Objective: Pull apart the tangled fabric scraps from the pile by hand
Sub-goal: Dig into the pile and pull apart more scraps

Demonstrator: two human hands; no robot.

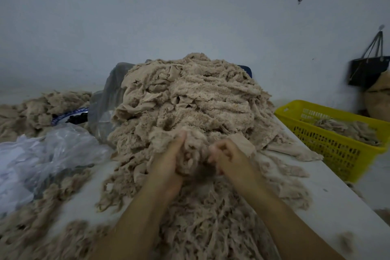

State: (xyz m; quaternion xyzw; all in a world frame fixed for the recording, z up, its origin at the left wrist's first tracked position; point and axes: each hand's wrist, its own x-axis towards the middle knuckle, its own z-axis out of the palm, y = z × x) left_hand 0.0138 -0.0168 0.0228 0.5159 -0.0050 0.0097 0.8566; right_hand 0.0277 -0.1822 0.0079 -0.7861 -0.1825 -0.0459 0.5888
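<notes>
A tall pile of tangled beige fabric scraps (pixel 190 99) rises on the white table (pixel 329 192) in front of me. At its near foot sits a fluffy clump of scraps (pixel 190 154) between my two hands. My left hand (pixel 168 160) grips the clump's left side, thumb up against the pile. My right hand (pixel 226 152) is blurred, its fingers curled into the clump's right side. Loose shredded scraps (pixel 211 217) cover the table below my forearms.
A yellow plastic basket (pixel 329 148) holding some scraps stands off the table's right edge. Clear plastic bags (pixel 42 154) lie at the left, with another scrap heap (pixel 31 112) behind them. A dark bag (pixel 367 72) hangs on the wall at the right.
</notes>
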